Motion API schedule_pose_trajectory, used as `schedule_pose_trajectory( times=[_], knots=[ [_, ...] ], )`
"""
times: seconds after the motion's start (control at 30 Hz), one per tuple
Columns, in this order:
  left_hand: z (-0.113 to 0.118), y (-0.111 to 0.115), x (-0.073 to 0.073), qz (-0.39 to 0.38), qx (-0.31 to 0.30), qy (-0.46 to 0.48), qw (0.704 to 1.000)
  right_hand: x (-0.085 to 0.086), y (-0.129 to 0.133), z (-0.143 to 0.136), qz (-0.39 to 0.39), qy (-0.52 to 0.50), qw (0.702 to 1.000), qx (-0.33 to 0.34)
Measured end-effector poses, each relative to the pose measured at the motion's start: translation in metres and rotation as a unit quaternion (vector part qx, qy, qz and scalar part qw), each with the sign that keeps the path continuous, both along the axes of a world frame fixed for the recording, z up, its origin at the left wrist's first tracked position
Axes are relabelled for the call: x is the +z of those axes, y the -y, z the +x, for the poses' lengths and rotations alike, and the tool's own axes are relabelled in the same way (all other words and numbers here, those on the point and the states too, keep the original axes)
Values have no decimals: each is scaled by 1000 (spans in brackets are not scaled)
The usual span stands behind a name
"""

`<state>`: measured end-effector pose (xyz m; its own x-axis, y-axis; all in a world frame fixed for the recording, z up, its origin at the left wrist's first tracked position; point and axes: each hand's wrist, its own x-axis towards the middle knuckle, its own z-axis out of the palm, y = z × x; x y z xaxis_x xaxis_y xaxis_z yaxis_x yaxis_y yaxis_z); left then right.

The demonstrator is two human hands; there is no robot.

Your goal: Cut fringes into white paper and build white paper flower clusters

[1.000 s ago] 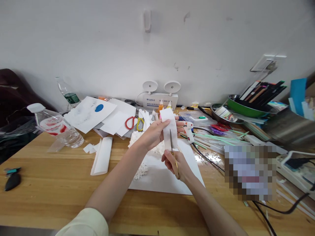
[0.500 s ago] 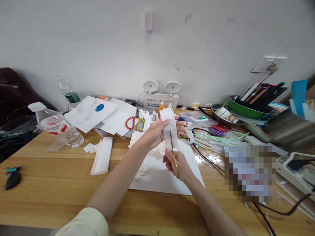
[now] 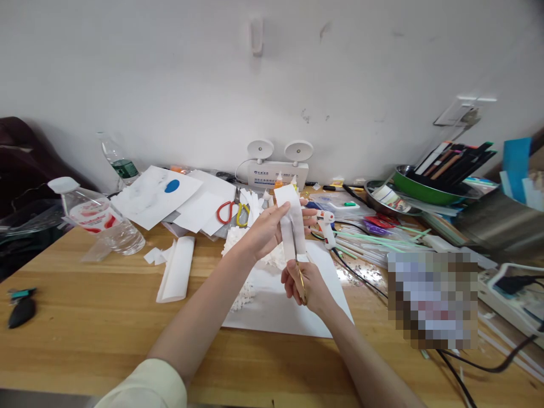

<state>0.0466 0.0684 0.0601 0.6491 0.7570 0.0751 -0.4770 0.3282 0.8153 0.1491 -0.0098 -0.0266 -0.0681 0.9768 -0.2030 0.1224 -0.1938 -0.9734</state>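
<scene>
My left hand (image 3: 268, 228) grips a white paper strip (image 3: 288, 198) between thumb and fingers, with the fingers spread out behind it. A slit runs up the strip from its lower end. My right hand (image 3: 306, 284) is closed around gold-handled scissors (image 3: 301, 277), whose blades lie in the slit and point away from me. Below both hands lies a large white sheet (image 3: 280, 309) on the wooden table (image 3: 106, 334). White crumpled paper pieces (image 3: 243, 297) rest on that sheet, partly hidden by my left arm.
Left of my arm lies a folded white paper (image 3: 177, 269) with scraps. Red-handled scissors (image 3: 225, 212), yellow-handled pliers (image 3: 243, 215) and a glue gun (image 3: 326, 228) lie beyond. Two bottles, one a large water bottle (image 3: 102, 221), stand at left. Cables and a pixelated area are at right.
The scissors have moved slightly up the strip, and the slit looks longer and wider. The two halves of the strip now stand farther apart at the bottom.
</scene>
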Motion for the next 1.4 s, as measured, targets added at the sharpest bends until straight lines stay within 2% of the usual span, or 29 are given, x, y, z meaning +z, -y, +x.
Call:
schedule_pose_trajectory(
  times=[0.2, 0.47, 1.07, 1.2, 1.4],
  knots=[
    [2, 2, 0, -12, -21, 2, 1000, 2, 4, 1, 18, 9, 999, 27],
    [5, 8, 3, -14, -27, -26, 999, 6, 3, 6, 69, 37, 997, 17],
    [17, 18, 1, -35, -19, -55, 998, 15, 3, 7, 65, 20, 998, -15],
    [20, 18, 0, -42, -21, -34, 998, 16, 2, 7, 54, 18, 998, -20],
    [22, 19, -2, -60, 6, -5, 998, 16, 2, 6, 45, 14, 999, -8]
  ],
)
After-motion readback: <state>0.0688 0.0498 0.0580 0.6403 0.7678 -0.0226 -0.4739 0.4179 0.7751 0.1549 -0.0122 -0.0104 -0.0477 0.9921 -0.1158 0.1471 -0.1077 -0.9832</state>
